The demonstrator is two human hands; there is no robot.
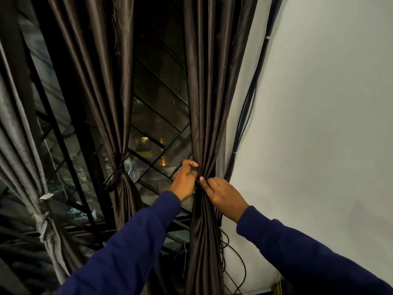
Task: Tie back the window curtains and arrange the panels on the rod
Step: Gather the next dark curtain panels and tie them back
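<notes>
The right-hand curtain (204,103) is a dark brown, glossy panel hanging in long vertical folds at the right edge of the window, just beside the white wall (319,124). At about mid-height its folds are drawn into a narrow waist, and below that the cloth falls in a tight bundle toward the floor. Both hands work at that waist: the left hand (185,182) comes in from the window side with its fingers curled round the gathered cloth, and the right hand (223,193) comes from the wall side, thumb and fingertips pinching the same bunch, so the two hands nearly touch. Whether a tie band lies between the fingers cannot be told. Both arms wear dark blue sleeves (131,241). To the left, a second brown curtain (106,92) is already cinched with a knotted tie (119,171), and further left a grey curtain (23,156) is bound lower down by its own tie (43,226). Between the two brown panels the window grille (157,124) shows, with dark glass and a few lights outside. On the wall side the room is tight: a bundle of black cables (251,99) runs down the wall right beside the curtain's edge, and loose loops of it hang behind the lower folds.
</notes>
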